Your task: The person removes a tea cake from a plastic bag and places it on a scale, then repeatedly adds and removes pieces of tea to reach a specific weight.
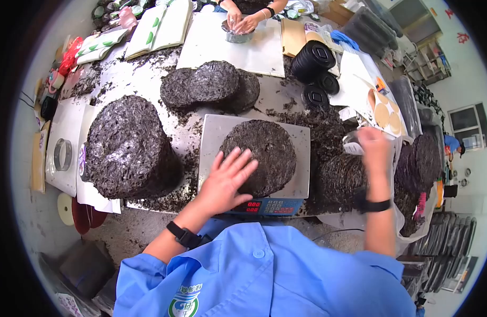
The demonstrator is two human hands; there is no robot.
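My left hand (234,177) lies with fingers spread on a dark, round pressed cake of dried seaweed (267,158). The cake rests on the steel pan of a digital scale (301,179), whose red display reads 0.00. My right hand (374,143) is raised at the right, blurred by motion, its fingers looking closed. Beside its fingers is a small shiny, pale piece (353,143) whose kind I cannot make out. Just below and left of that hand lies a row of thin dark seaweed discs (338,177).
A tall seaweed stack (130,150) stands left, with several more cakes (214,82) behind the scale. Black round lids (313,61) stand at back right; a metal ring (62,155) lies far left. Across the table, another person's hands (242,22) work at a round mould (237,36).
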